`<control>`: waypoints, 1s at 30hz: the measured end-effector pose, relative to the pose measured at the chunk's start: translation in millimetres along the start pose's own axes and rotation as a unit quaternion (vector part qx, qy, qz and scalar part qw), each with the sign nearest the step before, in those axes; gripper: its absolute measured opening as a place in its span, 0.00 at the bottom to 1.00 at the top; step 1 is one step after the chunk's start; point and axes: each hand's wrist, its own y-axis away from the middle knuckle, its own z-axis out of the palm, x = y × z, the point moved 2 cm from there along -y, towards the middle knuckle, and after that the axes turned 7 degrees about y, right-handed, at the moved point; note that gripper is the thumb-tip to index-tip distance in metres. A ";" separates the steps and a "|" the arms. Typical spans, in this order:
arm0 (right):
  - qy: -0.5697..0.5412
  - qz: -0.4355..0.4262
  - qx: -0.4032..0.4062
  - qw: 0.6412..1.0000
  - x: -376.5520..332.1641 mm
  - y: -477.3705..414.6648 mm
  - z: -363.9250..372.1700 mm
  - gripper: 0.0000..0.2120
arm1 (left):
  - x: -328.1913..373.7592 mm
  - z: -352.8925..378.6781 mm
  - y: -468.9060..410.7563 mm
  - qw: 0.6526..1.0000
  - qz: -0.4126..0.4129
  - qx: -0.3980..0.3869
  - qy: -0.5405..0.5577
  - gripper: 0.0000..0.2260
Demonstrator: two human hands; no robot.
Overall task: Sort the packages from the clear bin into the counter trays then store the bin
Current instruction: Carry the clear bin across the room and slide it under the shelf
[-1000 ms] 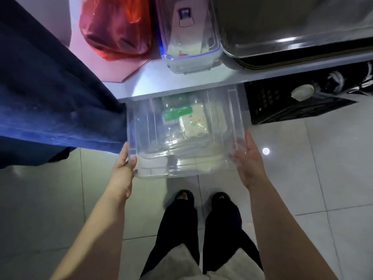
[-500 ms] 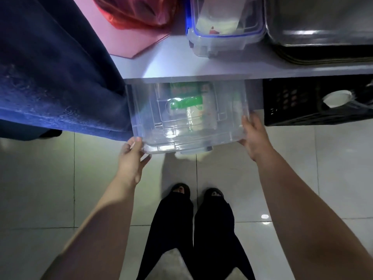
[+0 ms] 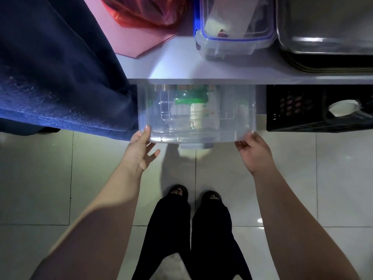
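At frame centre, the clear rigid plastic bin (image 3: 196, 116) sits half under the white counter edge (image 3: 201, 81), green-and-white packages (image 3: 191, 100) showing through it. It looks light but slick, best held by its bottom front corners, where the left hand (image 3: 140, 150) and right hand (image 3: 253, 151) rest with fingers spread, not clenched.

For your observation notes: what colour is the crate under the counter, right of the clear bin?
Black crate, seen in the head view.

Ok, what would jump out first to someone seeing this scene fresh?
Both hands, left hand and right hand, at the front corners of a clear bin under the counter edge, packages still visible inside. Up top, a red plastic bag on the counter.
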 end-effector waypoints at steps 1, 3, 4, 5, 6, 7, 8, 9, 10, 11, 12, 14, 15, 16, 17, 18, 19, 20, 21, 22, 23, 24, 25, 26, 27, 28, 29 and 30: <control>0.000 -0.003 0.010 1.000 -4.2 -2.7 5.9 0.10 | 8.9 6.9 -2.3 1.000 0.008 -0.005 -0.005 0.12; 0.007 -0.010 0.038 0.999 -14.4 -10.0 16.6 0.09 | 27.4 20.8 -9.5 1.000 0.021 0.001 0.008 0.16; 0.020 -0.014 0.049 0.999 -18.4 -12.6 22.2 0.08 | 34.9 25.5 -13.3 0.999 0.025 0.010 0.026 0.18; 0.047 -0.019 0.061 0.997 -20.1 -14.7 26.2 0.06 | 39.9 28.7 -15.0 0.999 0.027 0.020 0.041 0.20; 0.091 -0.030 0.079 0.992 -21.0 -14.5 29.2 0.02 | 41.9 30.9 -13.5 0.998 0.028 0.027 0.047 0.22; 0.159 -0.051 0.114 0.979 -20.3 -11.4 29.7 0.05 | 38.7 31.6 -9.2 0.998 0.030 0.036 0.037 0.23; 0.232 -0.086 0.168 0.954 -18.9 -6.0 27.7 0.12 | 29.6 30.7 -2.2 0.998 0.038 0.052 0.020 0.24; 0.298 -0.148 0.220 0.917 -19.0 1.3 26.2 0.19 | 16.9 29.0 7.4 0.995 0.060 0.080 -0.002 0.25; 0.360 -0.237 0.241 0.870 -19.0 9.6 28.8 0.22 | 3.5 26.8 18.2 0.987 0.110 0.116 -0.033 0.24; 0.420 -0.337 0.218 0.814 -16.9 16.2 34.7 0.23 | -9.2 24.6 29.7 0.967 0.195 0.144 -0.084 0.23; 0.482 -0.419 0.165 0.751 -11.8 20.7 43.9 0.24 | -19.4 25.3 38.8 0.929 0.303 0.144 -0.158 0.23; 0.611 -0.494 0.056 0.615 7.0 18.4 63.8 0.29 | -31.7 38.1 43.1 0.794 0.489 0.073 -0.354 0.23; 0.678 -0.504 0.033 0.534 17.9 12.9 72.7 0.35 | -34.9 47.6 37.8 0.707 0.542 0.031 -0.454 0.25; 0.736 -0.498 0.027 0.458 28.5 4.5 78.4 0.41 | -36.8 57.0 28.5 0.621 0.568 0.001 -0.540 0.29; 0.777 -0.487 0.033 0.398 37.0 -4.7 81.0 0.45 | -38.0 65.4 16.9 0.542 0.572 -0.009 -0.616 0.34; 0.800 -0.482 0.053 0.354 42.0 -12.5 82.8 0.44 | -38.6 71.3 4.6 0.471 0.560 0.002 -0.681 0.39; 0.805 -0.490 0.084 0.322 44.3 -18.4 83.6 0.40 | -38.7 74.5 -7.0 0.415 0.542 0.024 -0.731 0.42; 0.793 -0.514 0.118 0.306 45.8 -22.8 83.3 0.36 | -38.6 75.3 -16.0 0.373 0.531 0.050 -0.759 0.43; 0.772 -0.540 0.139 0.304 46.8 -25.3 82.6 0.32 | -38.4 74.9 -21.3 0.345 0.539 0.076 -0.765 0.40; 0.750 -0.564 0.148 0.312 47.2 -26.1 82.3 0.29 | -38.2 74.9 -22.9 0.331 0.561 0.091 -0.753 0.36; 0.728 -0.584 0.148 0.327 46.4 -25.6 81.7 0.26 | -38.4 75.7 -22.4 0.326 0.587 0.097 -0.734 0.31; 0.705 -0.602 0.145 0.345 45.1 -24.7 80.7 0.25 | -37.8 77.3 -20.2 0.331 0.610 0.099 -0.712 0.27; 0.685 -0.615 0.134 0.366 42.5 -22.9 78.8 0.24 | -36.3 78.6 -18.6 0.344 0.627 0.096 -0.692 0.24; 0.671 -0.622 0.113 0.386 38.7 -20.6 76.4 0.24 | -34.2 78.1 -16.8 0.364 0.639 0.082 -0.673 0.22; 0.665 -0.623 0.086 0.403 33.5 -18.4 72.8 0.24 | -31.4 76.5 -14.6 0.386 0.647 0.058 -0.655 0.21; 0.664 -0.619 0.058 0.416 27.8 -15.8 69.5 0.23 | -28.3 74.2 -11.9 0.403 0.652 0.030 -0.641 0.21; 0.668 -0.609 0.034 0.426 22.2 -13.5 67.3 0.23 | -24.3 71.7 -9.6 0.414 0.655 0.003 -0.631 0.21; 0.675 -0.594 0.014 0.438 16.4 -12.0 66.5 0.24 | -19.6 70.0 -7.7 0.421 0.654 -0.015 -0.628 0.22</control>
